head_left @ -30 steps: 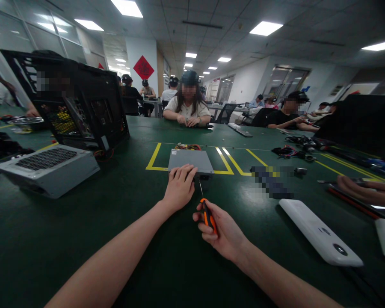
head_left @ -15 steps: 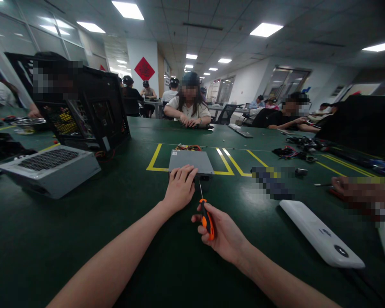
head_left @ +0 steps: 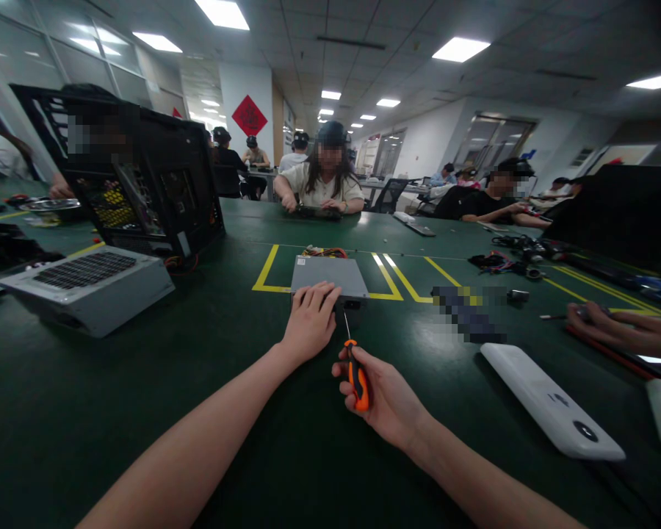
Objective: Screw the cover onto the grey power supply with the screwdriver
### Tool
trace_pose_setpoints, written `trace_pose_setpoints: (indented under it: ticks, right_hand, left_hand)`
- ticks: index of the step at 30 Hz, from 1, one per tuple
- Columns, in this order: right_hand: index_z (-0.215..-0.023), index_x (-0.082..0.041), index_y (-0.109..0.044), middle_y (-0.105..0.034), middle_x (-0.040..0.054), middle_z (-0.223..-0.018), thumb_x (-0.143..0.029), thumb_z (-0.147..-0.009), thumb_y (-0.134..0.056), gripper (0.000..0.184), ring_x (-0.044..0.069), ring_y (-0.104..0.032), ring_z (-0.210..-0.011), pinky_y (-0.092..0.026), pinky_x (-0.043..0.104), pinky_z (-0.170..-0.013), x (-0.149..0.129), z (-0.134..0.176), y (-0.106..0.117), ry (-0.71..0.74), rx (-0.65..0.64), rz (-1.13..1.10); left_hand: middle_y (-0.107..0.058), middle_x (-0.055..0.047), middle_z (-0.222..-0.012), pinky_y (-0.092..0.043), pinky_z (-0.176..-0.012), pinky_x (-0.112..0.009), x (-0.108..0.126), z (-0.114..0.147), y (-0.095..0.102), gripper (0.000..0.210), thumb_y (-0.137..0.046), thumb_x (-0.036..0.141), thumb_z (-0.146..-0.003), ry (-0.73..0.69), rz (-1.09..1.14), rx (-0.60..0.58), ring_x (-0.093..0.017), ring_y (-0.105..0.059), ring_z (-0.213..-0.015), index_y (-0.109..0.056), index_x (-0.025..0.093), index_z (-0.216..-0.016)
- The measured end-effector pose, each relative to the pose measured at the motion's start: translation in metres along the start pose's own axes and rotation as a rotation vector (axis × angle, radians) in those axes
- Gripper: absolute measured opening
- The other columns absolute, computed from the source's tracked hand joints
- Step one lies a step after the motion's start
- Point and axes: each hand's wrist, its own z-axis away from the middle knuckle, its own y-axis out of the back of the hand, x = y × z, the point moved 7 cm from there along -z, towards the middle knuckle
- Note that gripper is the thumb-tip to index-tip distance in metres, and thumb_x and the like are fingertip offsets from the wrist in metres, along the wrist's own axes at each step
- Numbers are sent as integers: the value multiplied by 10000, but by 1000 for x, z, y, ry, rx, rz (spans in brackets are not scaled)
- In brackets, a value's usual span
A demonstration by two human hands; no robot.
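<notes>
A grey metal computer power supply point(head_left: 330, 273) lies on the green table, its coloured cables bunched at the far side. My left hand point(head_left: 311, 319) rests on its near edge, fingers stretched and slightly spread over the top; the thumb is hard to make out. In my right hand point(head_left: 383, 397) is a screwdriver point(head_left: 358, 382) with an orange and black handle, fingers closed round it. Its thin shaft points away from me, up to the near face of the power supply beside the socket. Whether the tip touches a screw is too small to tell.
At left stand a second power supply point(head_left: 96, 286) and an open black computer case point(head_left: 148, 176). A long white device point(head_left: 551, 400) lies at right, with a co-worker's hand point(head_left: 622, 327) beyond it. Another person point(head_left: 322, 180) works across the table. Yellow tape point(head_left: 261, 272) marks the tabletop.
My hands, the screwdriver and the power supply hold almost the same place. The person opposite has moved their hands apart over a dark object.
</notes>
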Motion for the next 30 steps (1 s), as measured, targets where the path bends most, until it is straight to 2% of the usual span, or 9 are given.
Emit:
trace_pose_setpoints:
  ticks: [3, 5, 9, 13, 15, 18, 20, 25, 30]
  right_hand:
    - [-855, -170, -487, -566, 32, -705, -345, -856, -416, 189, 33, -369, -408, -248, 132, -365, -1, -3, -1, 17, -32, -35]
    - [-872, -146, -502, -553, 38, -673, -350, -872, -366, 245, 37, -343, -397, -222, 141, -353, -2, -3, -2, 24, -52, -49]
    - [-961, -96, -516, -547, 57, -660, -284, -878, -318, 285, 74, -427, -465, -320, 172, -407, -1, 0, -6, 1, -50, -57]
    - [-927, -140, -503, -577, 59, -726, -290, -867, -392, 196, 102, -532, -575, -433, 211, -528, 1, 2, -5, -24, -11, -50]
    - [-910, -171, -486, -594, 62, -774, -326, -859, -429, 172, 107, -553, -587, -439, 211, -521, 2, 2, -3, -35, 0, -27]
    - [-887, -186, -472, -593, 51, -756, -356, -861, -421, 179, 45, -436, -433, -302, 133, -383, 2, 1, -3, -25, -16, -30]
    - [-892, -167, -485, -579, 50, -718, -373, -872, -380, 232, 32, -360, -394, -225, 130, -351, 1, 1, -4, -16, -41, -44]
    - [-1020, -91, -516, -563, 77, -715, -330, -869, -357, 324, 82, -447, -502, -322, 175, -424, 2, 2, -7, -34, -75, -41]
    - [-911, -136, -515, -574, 66, -743, -299, -862, -410, 200, 94, -509, -569, -409, 196, -513, 4, 2, -5, -47, -46, -33]
  left_hand:
    - [-476, -93, -1252, -252, -1003, -395, 0, 0, 0, 424, -428, 161, -813, 5, 0, -11, -221, -380, -1200, -422, 180, -1237]
    - [-476, -90, -1254, -249, -1005, -392, -1, 0, -1, 423, -431, 163, -812, 8, 0, -13, -219, -376, -1203, -422, 181, -1235]
    - [-470, -91, -1260, -248, -1005, -399, -1, 0, -2, 425, -430, 164, -813, 8, 8, -15, -225, -369, -1212, -420, 179, -1238]
    - [-474, -100, -1257, -261, -1000, -412, -1, 0, -1, 428, -437, 167, -811, 0, 9, -13, -232, -377, -1209, -425, 183, -1238]
    - [-477, -101, -1254, -266, -998, -411, -1, 0, -1, 434, -444, 162, -804, 1, 8, -11, -232, -381, -1207, -427, 186, -1237]
    - [-478, -102, -1252, -266, -999, -407, -1, 0, 0, 433, -439, 162, -805, 4, 3, -9, -231, -383, -1204, -427, 180, -1237]
    - [-477, -101, -1252, -266, -1001, -403, -1, 0, -1, 429, -437, 166, -807, 2, -4, -5, -228, -383, -1204, -428, 179, -1235]
    - [-482, -99, -1247, -272, -997, -411, -1, 0, -1, 435, -449, 164, -802, -1, -10, 5, -229, -385, -1202, -429, 188, -1237]
    - [-482, -97, -1247, -269, -999, -406, -1, 0, -1, 429, -443, 166, -807, 2, -3, -3, -225, -384, -1202, -428, 181, -1236]
